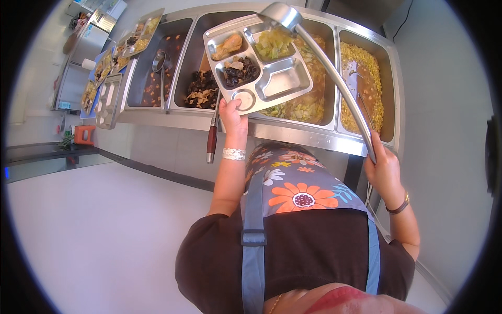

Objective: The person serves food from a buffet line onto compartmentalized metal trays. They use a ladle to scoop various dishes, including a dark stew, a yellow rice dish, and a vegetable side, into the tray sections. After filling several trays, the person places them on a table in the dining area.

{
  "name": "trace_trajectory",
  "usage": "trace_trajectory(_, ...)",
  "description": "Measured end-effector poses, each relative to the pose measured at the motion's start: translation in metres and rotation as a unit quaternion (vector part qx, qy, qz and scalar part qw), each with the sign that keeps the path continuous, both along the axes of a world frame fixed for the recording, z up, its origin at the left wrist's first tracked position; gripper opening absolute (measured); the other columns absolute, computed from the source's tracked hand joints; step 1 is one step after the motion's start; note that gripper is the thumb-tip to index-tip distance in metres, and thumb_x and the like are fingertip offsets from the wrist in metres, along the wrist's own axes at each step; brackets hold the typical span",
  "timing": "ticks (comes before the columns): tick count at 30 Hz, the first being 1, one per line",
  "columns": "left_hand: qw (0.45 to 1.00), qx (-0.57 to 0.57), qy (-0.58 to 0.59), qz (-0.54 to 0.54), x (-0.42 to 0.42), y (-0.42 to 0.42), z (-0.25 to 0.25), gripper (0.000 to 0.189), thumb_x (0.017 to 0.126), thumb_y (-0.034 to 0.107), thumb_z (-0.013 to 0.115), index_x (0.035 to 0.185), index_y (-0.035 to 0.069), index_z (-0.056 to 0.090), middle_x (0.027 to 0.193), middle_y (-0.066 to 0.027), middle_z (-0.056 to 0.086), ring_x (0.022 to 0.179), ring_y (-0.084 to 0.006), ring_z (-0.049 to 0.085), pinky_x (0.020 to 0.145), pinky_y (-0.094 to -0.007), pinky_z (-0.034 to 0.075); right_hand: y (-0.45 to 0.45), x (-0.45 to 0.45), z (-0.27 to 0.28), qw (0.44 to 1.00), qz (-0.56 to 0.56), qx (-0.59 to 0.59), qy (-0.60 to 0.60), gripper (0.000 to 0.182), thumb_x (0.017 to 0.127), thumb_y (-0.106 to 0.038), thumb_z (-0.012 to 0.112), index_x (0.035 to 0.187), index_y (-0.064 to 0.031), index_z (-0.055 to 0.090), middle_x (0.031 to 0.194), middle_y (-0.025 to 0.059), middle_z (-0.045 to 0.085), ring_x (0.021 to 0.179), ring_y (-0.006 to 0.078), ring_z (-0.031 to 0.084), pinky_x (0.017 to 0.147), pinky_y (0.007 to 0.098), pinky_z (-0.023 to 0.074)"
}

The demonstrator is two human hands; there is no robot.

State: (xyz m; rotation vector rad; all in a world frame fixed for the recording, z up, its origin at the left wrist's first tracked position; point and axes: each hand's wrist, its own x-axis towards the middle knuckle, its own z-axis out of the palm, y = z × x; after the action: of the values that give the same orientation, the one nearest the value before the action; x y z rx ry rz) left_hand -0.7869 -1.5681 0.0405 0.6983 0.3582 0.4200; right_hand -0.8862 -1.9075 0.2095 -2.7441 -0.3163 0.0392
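My left hand [234,117] grips the near edge of a stainless steel compartment tray [270,100], its thumb beside the round recess. A chicken drumstick [228,45], dark fungus with pale slices [240,72] and chopped cabbage [273,44] fill three of its compartments. The large right compartment and the round recess hold no food. My right hand [382,165] is closed around the handle of a long steel ladle [341,80]. The ladle's bowl is over the tray's cabbage compartment; its inside is hidden. Beneath the tray is a deep pan of cabbage in broth [310,112].
A pan of shredded yellow food [374,70] with a utensil lies right. To the left are a dark fungus pan [202,92], a soup pan [157,84] with a ladle [162,70], and filled trays [133,45]. A wooden-handled utensil [212,143] juts over the counter's front edge.
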Motion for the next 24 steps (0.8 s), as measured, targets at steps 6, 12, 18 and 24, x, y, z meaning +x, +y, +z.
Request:
trace_trajectory(6,1.000,-0.009,0.016,-0.004,-0.008,0.004,0.000,0.021,0.065,-0.009,0.046,0.084,-0.001,0.050,0.086,-0.0117,0.059,0.077,-0.0211,0.059,0.074,-0.0315,0.049,-0.002,0.001,0.033,0.911,-0.117,0.325,0.223,0.052,0.071,-0.001,0.052,0.122,0.0016,0.041,0.064,0.0051,0.052,0.048,0.0093,0.048,0.043,0.0233,0.0402)
trace_trajectory(12,1.000,-0.019,0.018,-0.013,-0.011,0.009,-0.016,0.024,0.065,-0.009,0.046,0.088,-0.001,0.052,0.087,-0.0123,0.059,0.079,-0.0209,0.059,0.075,-0.0309,0.049,-0.014,0.014,0.029,0.685,-0.161,0.631,0.327,0.047,0.074,-0.003,0.048,0.120,0.0054,0.041,0.058,0.0011,0.047,0.034,0.0055,0.038,0.030,0.0170,0.0293)
trace_trajectory(18,0.998,-0.013,0.067,0.008,-0.013,0.002,-0.003,0.029,0.064,-0.008,0.047,0.092,-0.002,0.052,0.087,-0.0118,0.060,0.079,-0.0210,0.059,0.075,-0.0302,0.049,0.002,0.087,-0.055,0.804,-0.229,0.463,0.295,0.023,0.076,-0.013,0.052,0.095,-0.0003,0.055,0.058,0.0017,0.048,0.043,0.0082,0.045,0.038,0.0207,0.0361)
trace_trajectory(24,0.995,0.016,0.100,0.022,-0.021,-0.006,0.008,0.038,0.061,-0.008,0.049,0.099,-0.002,0.051,0.090,-0.0112,0.060,0.082,-0.0225,0.059,0.077,-0.0311,0.048,0.039,0.133,-0.154,0.947,-0.124,0.174,0.239,0.031,0.077,-0.025,0.052,0.087,0.0029,0.059,0.075,0.0204,0.061,0.072,0.0351,0.058,0.069,0.0403,0.0464)
